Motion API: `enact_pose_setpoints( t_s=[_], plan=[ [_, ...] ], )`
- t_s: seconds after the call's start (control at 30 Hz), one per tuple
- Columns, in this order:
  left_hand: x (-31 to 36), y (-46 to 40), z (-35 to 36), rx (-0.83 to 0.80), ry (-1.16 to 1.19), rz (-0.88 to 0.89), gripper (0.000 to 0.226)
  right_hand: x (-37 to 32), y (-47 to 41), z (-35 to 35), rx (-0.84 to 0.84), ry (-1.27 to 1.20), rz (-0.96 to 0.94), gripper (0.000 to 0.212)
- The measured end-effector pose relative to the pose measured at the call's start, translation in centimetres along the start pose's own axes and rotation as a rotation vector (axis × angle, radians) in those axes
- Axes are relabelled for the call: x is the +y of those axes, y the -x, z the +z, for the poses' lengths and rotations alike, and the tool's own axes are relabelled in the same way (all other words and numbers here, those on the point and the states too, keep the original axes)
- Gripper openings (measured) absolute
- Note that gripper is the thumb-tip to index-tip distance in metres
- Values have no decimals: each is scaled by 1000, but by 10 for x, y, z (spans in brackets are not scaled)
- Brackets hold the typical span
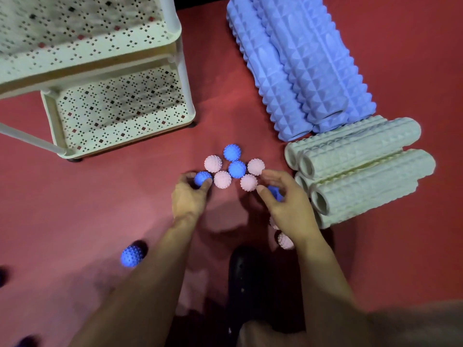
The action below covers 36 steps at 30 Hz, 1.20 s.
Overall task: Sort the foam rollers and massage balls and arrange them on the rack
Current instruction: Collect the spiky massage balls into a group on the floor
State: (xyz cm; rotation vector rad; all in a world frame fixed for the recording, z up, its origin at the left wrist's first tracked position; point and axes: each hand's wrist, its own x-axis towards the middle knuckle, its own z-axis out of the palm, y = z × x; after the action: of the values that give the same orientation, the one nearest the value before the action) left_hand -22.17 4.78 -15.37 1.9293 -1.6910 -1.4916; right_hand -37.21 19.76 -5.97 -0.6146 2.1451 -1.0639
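- Nearest you, between your forearms, a dark rounded shape (pixel 246 279) lay on the red floor (pixel 100 201); what it was could not be made out.
- Your left hand (pixel 189 196) curled thumb and fingers around a blue spiky ball (pixel 201 178), pinching it at the left edge of the cluster.
- Your right hand (pixel 285 209) was loosely curled over another blue ball (pixel 275 192); whether the fingers actually gripped it or only hovered, I could not tell.
- Between and just beyond both hands sat the cluster: four pink balls (pixel 222 179) and two more blue balls (pixel 237 169), touching one another.
- Under your right wrist lay a further pink ball (pixel 285 240), with another partly hidden; a lone blue ball (pixel 131 255) sat well apart, behind your left hand.
- These balls looked light, springy and nubbed, so probably grippy but inclined to roll; a fingertip pinch across the middle should do, several cupped at once at some risk.
- Beyond your right hand, the pale rollers (pixel 360 171) were stacked, with the blue rollers (pixel 300 66) farther off. They appeared light, firm foam, ridged; best wrapped around mid-length, or held at both ends.
- Beyond your left hand stood the rack (pixel 120 106), its visible perforated shelves holding nothing yet.
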Motion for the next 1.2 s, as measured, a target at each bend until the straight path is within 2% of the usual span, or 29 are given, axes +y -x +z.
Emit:
enact_pose_setpoints(
  t_s=[0.17, 0.3, 0.43, 0.6, 0.73, 0.87, 1.0, 1.2],
  plan=[
    [0, 4, 5, 21, -7, 73, 51, 40, 0, 0, 41, 181, 182, 37],
    [10, 20, 2, 103, 40, 193, 41, 69, 4, 6, 37, 310, 319, 49],
    [17, 40, 0, 89, 148, 284, 32, 80, 12, 9, 34, 381, 395, 55],
    [21, 66, -3, -9, 265, 336, 31, 88, 13, 13, 116, 372, 469, 38],
    [8, 68, -11, 3, 294, 284, 25, 67, 7, 24, 149, 317, 359, 37],
    [-13, 65, -21, 39, 279, 252, 27, 48, 2, 52, 72, 177, 266, 44],
    [-22, 64, -33, 61, 268, 237, 28, 49, -2, 83, 61, 204, 145, 39],
    [-43, 62, -49, 90, 261, 183, 24, 57, -7, 92, 113, 196, 129, 43]
  ],
)
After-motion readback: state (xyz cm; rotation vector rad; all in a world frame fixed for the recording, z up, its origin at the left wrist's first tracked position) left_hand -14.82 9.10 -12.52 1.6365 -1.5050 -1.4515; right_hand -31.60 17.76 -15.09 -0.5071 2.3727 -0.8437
